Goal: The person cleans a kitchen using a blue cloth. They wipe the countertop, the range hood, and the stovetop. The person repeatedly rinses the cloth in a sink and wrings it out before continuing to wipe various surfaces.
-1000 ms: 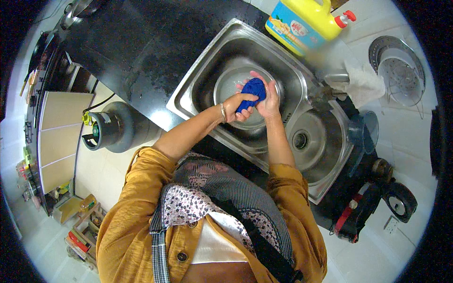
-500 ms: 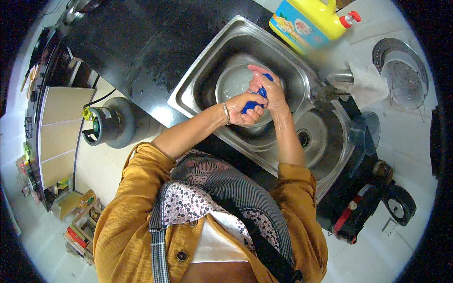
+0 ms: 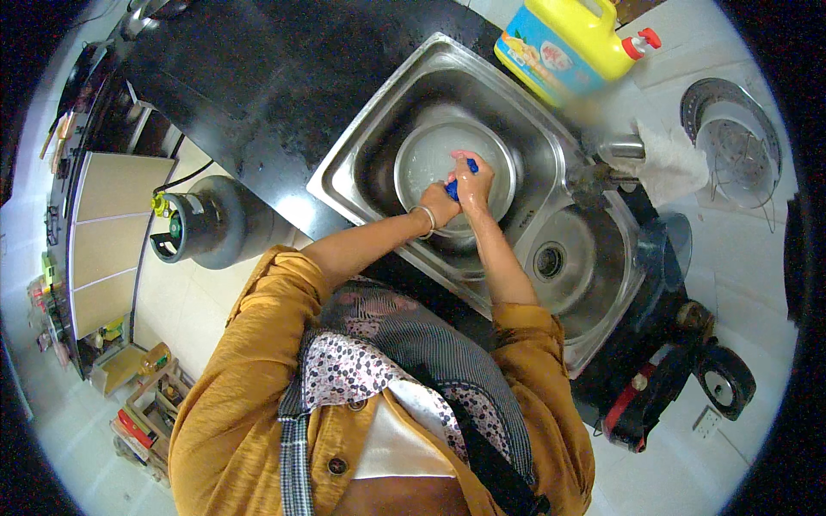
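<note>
Both my hands meet over the left basin of a steel double sink (image 3: 361, 142). My left hand (image 3: 440, 204), with a bangle at the wrist, and my right hand (image 3: 472, 183) are clasped together around a blue sponge (image 3: 453, 185), of which only small bits show between the fingers. Right under them sits a round steel bowl (image 3: 430, 155) in the basin. Both hands look wet.
A yellow detergent jug (image 3: 564, 43) with a red cap stands behind the sink. The tap (image 3: 615, 168) and a white cloth (image 3: 671, 163) are at the right, a steel strainer (image 3: 731, 142) beyond. A gas cylinder (image 3: 202, 225) stands on the floor left of the black counter (image 3: 258, 77).
My hands have closed over the blue sponge, which was spread open and plainly visible a second ago. They stay above the bowl in the left basin.
</note>
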Demonstrator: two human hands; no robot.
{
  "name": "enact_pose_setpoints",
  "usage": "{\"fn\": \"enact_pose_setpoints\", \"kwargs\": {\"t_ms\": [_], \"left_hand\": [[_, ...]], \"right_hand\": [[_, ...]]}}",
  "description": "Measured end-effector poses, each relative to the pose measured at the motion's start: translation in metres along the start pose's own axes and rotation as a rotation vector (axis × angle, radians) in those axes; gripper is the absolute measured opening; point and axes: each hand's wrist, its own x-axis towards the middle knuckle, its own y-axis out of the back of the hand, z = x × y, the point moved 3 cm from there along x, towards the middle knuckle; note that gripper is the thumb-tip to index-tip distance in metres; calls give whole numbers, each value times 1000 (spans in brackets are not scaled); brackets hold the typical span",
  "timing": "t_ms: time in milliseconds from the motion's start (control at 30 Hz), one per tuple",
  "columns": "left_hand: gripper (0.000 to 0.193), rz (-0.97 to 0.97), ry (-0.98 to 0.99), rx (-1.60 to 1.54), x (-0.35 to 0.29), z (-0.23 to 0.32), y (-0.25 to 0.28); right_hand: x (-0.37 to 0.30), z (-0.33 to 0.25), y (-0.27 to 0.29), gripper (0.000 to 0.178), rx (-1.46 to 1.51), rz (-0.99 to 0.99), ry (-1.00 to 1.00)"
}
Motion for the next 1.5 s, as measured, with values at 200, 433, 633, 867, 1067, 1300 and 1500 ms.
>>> {"fn": "enact_pose_setpoints", "kwargs": {"t_ms": [200,433,633,867,1067,1300,1500], "left_hand": [[25,-766,710,-892,-22,39,29],[33,-1365,654,-1838,-60,91,24],[30,-1430,553,-1848,-84,120,50],[19,-1232,594,-1519,-78,109,53],[30,-1064,552,-1151,-67,89,39],[18,-774,480,-876,-52,53,24],[21,-494,439,-631,-45,11,19]], "right_hand": [[-11,-21,8,73,833,-660,-138],[-28,-69,-11,68,1125,-997,243],[-49,-125,-5,35,1109,-939,259],[-50,-145,-6,29,411,-691,97],[-47,-133,-11,24,-16,-548,29],[-35,-85,-20,20,-256,-514,-10],[-33,-51,-36,21,-510,-474,184]]}}
